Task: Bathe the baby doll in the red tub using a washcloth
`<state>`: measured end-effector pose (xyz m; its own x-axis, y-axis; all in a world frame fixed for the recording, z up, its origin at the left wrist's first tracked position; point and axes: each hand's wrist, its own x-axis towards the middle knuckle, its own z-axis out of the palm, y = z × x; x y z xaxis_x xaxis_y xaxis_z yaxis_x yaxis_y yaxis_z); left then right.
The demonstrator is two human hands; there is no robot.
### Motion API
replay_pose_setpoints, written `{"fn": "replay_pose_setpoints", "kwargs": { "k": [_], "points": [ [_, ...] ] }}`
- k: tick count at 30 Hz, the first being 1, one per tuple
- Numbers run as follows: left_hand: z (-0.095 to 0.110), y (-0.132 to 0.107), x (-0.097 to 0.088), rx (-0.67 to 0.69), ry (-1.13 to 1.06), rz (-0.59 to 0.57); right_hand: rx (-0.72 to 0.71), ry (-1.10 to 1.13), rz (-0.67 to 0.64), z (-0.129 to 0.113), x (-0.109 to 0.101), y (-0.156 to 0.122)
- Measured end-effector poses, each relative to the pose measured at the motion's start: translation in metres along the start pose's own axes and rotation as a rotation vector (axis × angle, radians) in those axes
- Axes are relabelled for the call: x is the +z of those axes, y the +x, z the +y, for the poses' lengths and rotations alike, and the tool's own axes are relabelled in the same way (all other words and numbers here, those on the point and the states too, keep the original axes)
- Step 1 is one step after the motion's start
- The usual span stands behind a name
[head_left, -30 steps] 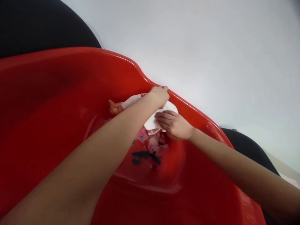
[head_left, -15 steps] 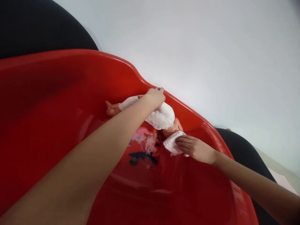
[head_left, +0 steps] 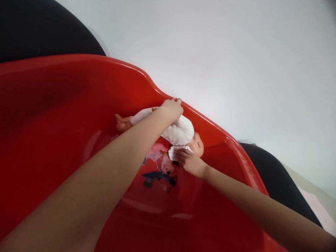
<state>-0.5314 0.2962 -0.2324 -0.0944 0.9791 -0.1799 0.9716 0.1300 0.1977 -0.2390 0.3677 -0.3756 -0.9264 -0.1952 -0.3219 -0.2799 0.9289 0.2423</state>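
A baby doll [head_left: 181, 130] in white clothing lies on its side against the far wall of a red tub [head_left: 199, 217]. Its bare feet point left and its head [head_left: 198, 143] lies to the right, bare of the cloth. My left hand [head_left: 173, 109] reaches over the doll's body and grips it near the rim; some fingers are hidden behind the wrist. A white cloth [head_left: 173, 153] is pinched in my right hand [head_left: 191, 162], just beside the doll's neck and upper body. Whether the cloth touches the doll I cannot tell.
A cartoon print [head_left: 161, 166] with pink and dark shapes marks the tub's floor. Black rounded seat-like shapes stand behind the tub at the upper left [head_left: 44, 28] and right [head_left: 273, 175]. Beyond the tub is a pale wall [head_left: 210, 52].
My right hand has moved left with the white cloth, from the doll's head to beside its neck, uncovering the head. My left hand keeps its hold on the doll.
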Motion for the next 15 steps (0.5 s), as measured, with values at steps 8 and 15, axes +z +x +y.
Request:
{"fn": "replay_pose_setpoints", "kwargs": {
  "k": [8,15],
  "points": [
    [0.000,0.003,0.002,0.007,0.023,0.004,-0.120,-0.043,0.061,-0.003,-0.044,-0.061],
    [0.001,0.003,0.002,0.001,0.000,0.001,0.210,0.053,0.285,0.027,-0.115,-0.077]
  ]
}}
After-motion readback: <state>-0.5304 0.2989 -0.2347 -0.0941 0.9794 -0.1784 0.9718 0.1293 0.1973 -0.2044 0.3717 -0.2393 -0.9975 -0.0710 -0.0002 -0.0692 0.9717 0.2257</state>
